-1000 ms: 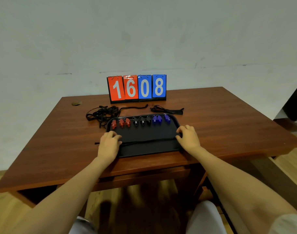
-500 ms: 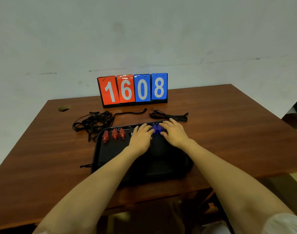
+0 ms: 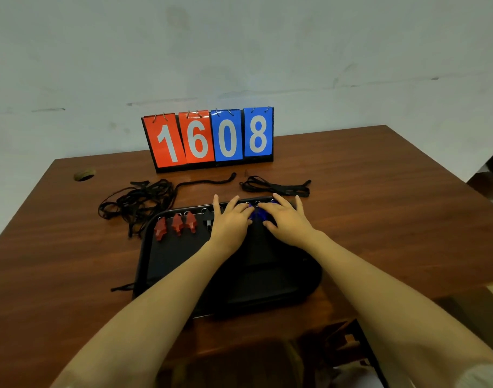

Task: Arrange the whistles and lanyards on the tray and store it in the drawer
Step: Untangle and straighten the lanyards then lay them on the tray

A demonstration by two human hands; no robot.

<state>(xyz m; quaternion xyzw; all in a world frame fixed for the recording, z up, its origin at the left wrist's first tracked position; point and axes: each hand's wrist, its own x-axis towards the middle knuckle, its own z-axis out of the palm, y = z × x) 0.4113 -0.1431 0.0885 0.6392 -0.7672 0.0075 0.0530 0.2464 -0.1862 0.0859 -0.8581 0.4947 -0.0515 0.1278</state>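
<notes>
Black tray holding whistles
Three red whistles at left, blue whistles right; tangled black lanyards lie behind.

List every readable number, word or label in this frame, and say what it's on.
"1": first red card of the flip scoreboard.
"6": second red card.
"0": first blue card.
"8": second blue card.
Nothing else is legible; no print shows on the red whistles or the tray.
</notes>
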